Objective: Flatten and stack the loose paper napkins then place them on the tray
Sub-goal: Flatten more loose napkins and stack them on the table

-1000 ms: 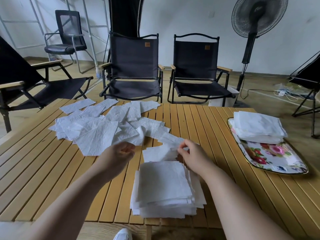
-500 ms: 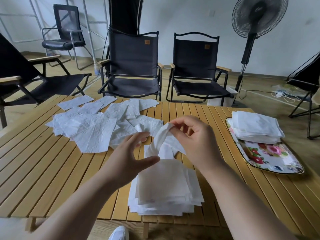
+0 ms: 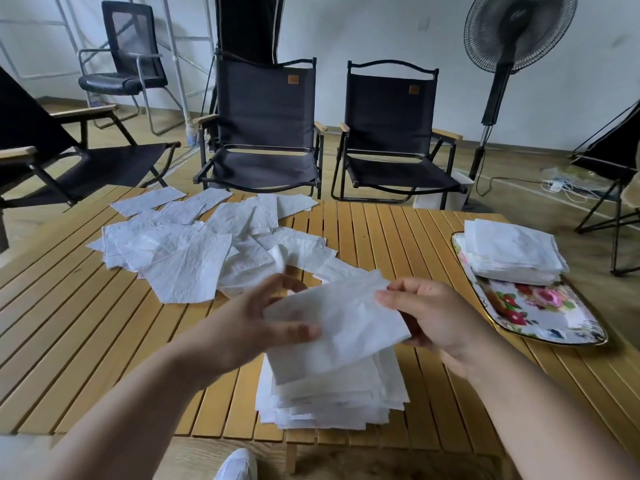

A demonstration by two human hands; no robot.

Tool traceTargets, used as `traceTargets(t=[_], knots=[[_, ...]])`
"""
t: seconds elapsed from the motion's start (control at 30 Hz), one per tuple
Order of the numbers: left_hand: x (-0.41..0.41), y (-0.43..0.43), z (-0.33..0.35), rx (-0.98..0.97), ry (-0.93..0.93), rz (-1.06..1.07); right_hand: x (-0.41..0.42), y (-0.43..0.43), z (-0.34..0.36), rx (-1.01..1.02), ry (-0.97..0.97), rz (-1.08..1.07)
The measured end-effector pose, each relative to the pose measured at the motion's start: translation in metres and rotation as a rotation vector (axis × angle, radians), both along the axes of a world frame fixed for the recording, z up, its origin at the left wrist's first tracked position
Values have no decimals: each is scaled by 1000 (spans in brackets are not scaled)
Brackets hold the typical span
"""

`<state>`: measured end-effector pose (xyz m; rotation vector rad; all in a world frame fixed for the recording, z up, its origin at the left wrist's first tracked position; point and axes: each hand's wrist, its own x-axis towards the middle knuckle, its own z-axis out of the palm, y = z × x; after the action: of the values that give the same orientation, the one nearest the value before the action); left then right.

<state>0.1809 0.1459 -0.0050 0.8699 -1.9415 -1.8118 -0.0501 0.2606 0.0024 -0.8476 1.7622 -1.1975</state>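
Observation:
A single white napkin (image 3: 341,317) is spread out in the air between both hands, just above a stack of flattened napkins (image 3: 332,393) near the table's front edge. My left hand (image 3: 256,327) pinches its left edge with the thumb on top. My right hand (image 3: 429,313) pinches its right edge. Several loose napkins (image 3: 194,244) lie scattered over the far left of the table. A floral tray (image 3: 540,313) at the right edge carries another napkin stack (image 3: 509,251).
The slatted wooden table (image 3: 69,334) has bare boards at the left front and between stack and tray. Black folding chairs (image 3: 266,133) stand behind the table, a pedestal fan (image 3: 509,46) at back right. My white shoe (image 3: 239,465) shows below the table edge.
The crumpled napkin that my right hand lifted from the loose pile has been pulled open flat between both hands, which moved apart and lowered over the front stack.

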Motion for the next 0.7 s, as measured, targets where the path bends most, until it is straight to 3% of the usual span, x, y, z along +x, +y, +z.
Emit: traceTargets(t=[0.1, 0.2, 0.33, 0.43, 0.57, 0.7], knots=[[-3, -4, -9, -173, -161, 79, -8, 6, -5, 197, 59, 105], [2, -15, -19, -170, -204, 66, -10, 9, -5, 360, 150, 249], [5, -24, -29, -288, -350, 31, -8, 7, -8, 445, 368, 277], [4, -34, -35, -466, -428, 91, -10, 0, -18, 378, 521, 143], [6, -53, -52, -516, -415, 183, -17, -15, -42, 110, 594, -23], [2, -68, -73, -540, -403, 120, -26, -37, -69, 146, 598, 155]])
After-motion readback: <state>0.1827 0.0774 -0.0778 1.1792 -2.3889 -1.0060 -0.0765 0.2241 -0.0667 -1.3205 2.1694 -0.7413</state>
